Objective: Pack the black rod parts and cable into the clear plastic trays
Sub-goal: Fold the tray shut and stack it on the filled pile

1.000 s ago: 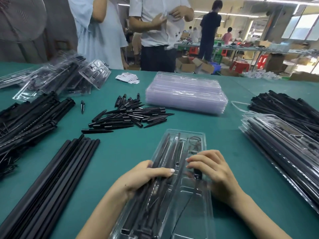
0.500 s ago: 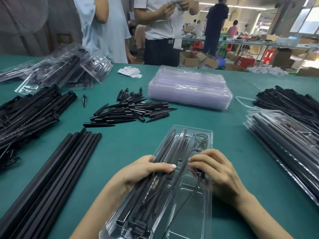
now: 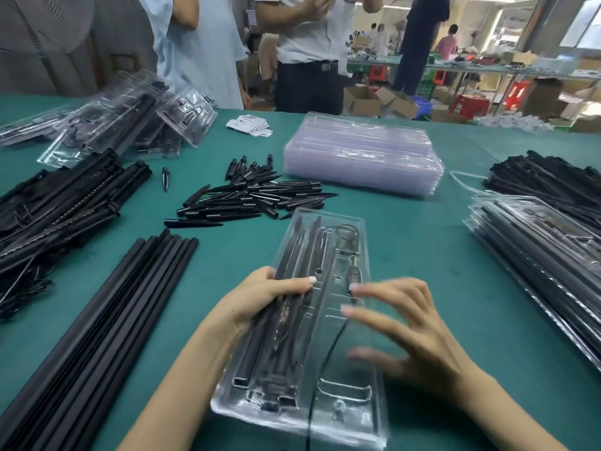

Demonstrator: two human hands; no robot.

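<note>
A clear plastic tray (image 3: 344, 398) lies on the green table in front of me. Black rod parts (image 3: 286, 314) fill its left channels, and a thin black cable (image 3: 331, 346) runs down its right half. My left hand (image 3: 260, 297) grips the tray's left edge, thumb laid across the rods. Over the tray's right side hovers my right hand (image 3: 413, 333), blurred, fingers spread and holding nothing.
Long black rods (image 3: 97, 330) lie at left, short black spikes (image 3: 253, 196) ahead, and a stack of empty clear trays (image 3: 361, 154) behind them. Filled trays (image 3: 546, 265) pile up at right and at far left (image 3: 130, 118). People stand beyond the far edge.
My right hand has lifted off the tray and opened its fingers. The left hand keeps its grip on the tray's left side.
</note>
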